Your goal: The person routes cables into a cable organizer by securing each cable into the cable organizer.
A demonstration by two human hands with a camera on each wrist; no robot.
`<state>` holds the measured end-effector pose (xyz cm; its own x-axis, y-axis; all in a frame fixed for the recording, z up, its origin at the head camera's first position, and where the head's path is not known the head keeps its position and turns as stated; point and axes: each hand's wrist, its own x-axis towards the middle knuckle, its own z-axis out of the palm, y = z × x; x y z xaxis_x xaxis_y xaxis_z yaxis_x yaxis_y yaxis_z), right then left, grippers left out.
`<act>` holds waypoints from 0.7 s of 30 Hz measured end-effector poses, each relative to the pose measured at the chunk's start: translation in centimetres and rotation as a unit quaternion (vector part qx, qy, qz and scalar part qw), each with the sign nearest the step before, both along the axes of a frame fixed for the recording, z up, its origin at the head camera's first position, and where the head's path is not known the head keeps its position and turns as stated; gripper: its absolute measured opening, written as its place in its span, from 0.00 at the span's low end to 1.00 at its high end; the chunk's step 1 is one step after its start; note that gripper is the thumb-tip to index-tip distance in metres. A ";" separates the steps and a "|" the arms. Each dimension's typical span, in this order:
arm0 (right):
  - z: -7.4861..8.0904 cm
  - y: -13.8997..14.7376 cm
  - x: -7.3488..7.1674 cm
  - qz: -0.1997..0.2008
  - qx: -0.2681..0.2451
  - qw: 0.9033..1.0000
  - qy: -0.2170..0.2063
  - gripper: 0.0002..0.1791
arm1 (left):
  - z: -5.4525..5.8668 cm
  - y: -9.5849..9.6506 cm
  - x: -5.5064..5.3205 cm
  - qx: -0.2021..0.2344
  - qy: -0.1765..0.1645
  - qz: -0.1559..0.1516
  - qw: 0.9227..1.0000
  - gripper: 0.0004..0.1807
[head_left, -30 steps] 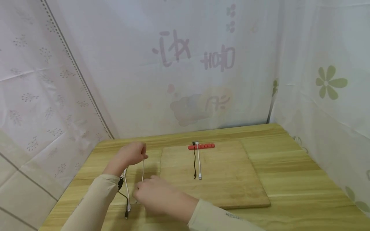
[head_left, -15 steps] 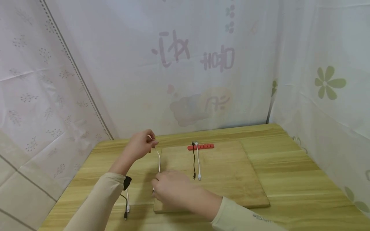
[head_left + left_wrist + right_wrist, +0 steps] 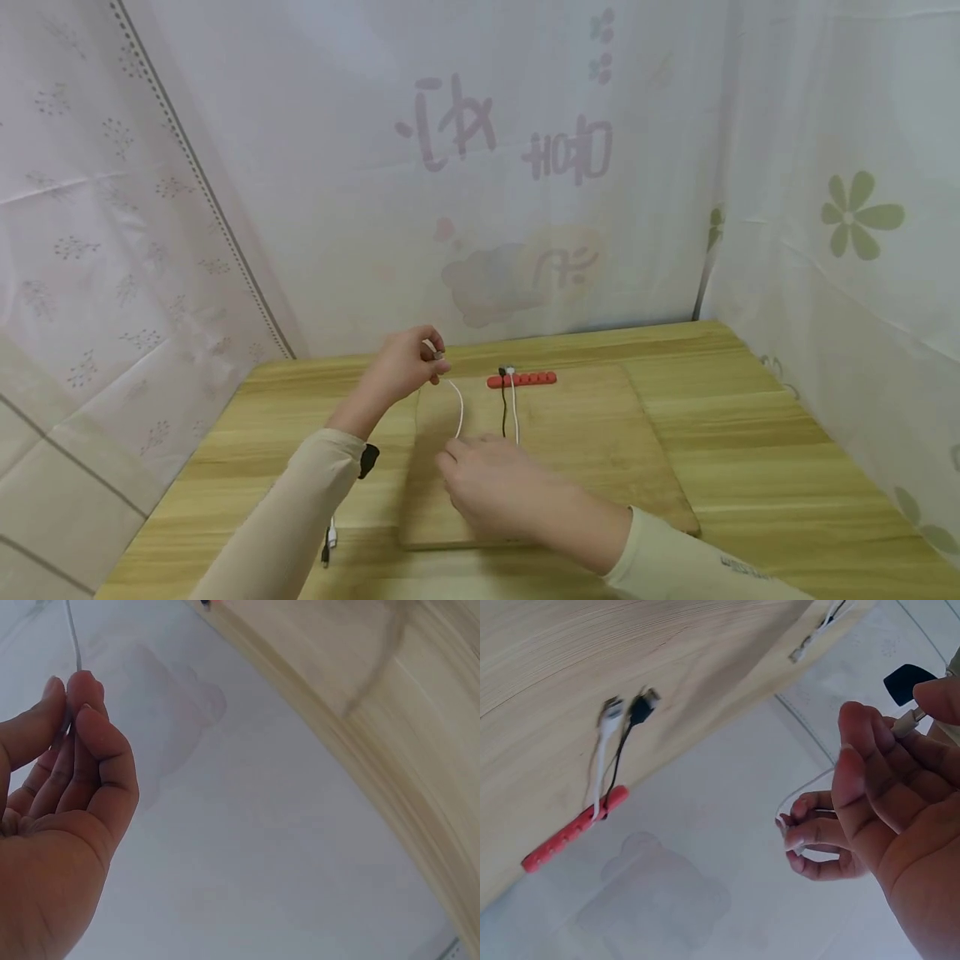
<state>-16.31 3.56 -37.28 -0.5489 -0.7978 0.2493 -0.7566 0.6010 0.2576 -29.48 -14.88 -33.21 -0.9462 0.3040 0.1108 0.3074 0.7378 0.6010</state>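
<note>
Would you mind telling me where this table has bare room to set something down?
The table is bare between the wooden board and its own right edge; so is the board's far right part, beside the red cable holder. It is crowded where the left hand and right hand hold a white cable, and at front left, where loose cables lie.

The held cable (image 3: 461,407) is white, the strip (image 3: 531,379) red, the tabletop (image 3: 772,467) streaked yellow-brown, the flower print (image 3: 873,217) green.

A pale printed curtain (image 3: 337,192) hangs behind the wood-grain desk (image 3: 780,467); right of the desk, cloth (image 3: 832,333) shows a green flower (image 3: 862,216).
</note>
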 end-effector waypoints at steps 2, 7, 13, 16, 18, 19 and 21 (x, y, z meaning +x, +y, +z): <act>-0.2 0.5 -0.1 -0.001 -0.002 1.000 -0.005 0.06 | -0.1 0.9 -0.3 0.000 0.000 -0.007 1.000 0.08; -0.6 1.8 -0.2 -0.017 -0.005 0.999 -0.035 0.08 | -0.6 3.2 -1.1 0.012 -0.011 -0.028 0.999 0.09; -0.3 3.3 -0.2 -0.026 -0.031 0.998 -0.048 0.07 | -1.4 5.7 -2.0 0.021 0.001 -0.031 0.999 0.13; -0.1 4.0 -0.3 -0.029 -0.051 0.997 -0.054 0.06 | -1.9 6.8 -2.5 0.017 0.018 -0.032 0.999 0.12; 0.0 4.5 -0.4 -0.034 -0.059 0.996 -0.061 0.07 | -2.3 7.5 -2.9 0.008 0.029 -0.034 0.999 0.11; 0.1 4.8 -0.5 -0.037 -0.063 0.995 -0.066 0.07 | -2.5 7.7 -3.1 0.003 0.035 -0.035 0.999 0.11; 0.1 5.4 -0.6 -0.043 -0.069 0.994 -0.074 0.09 | -3.0 8.3 -3.5 -0.011 0.044 -0.039 0.998 0.10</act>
<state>-16.88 8.96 -37.15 -0.6525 -0.7099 0.2651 -0.7240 0.6873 0.0582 -33.02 -6.63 -36.23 -0.9068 0.3792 0.1844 0.4147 0.7224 0.5534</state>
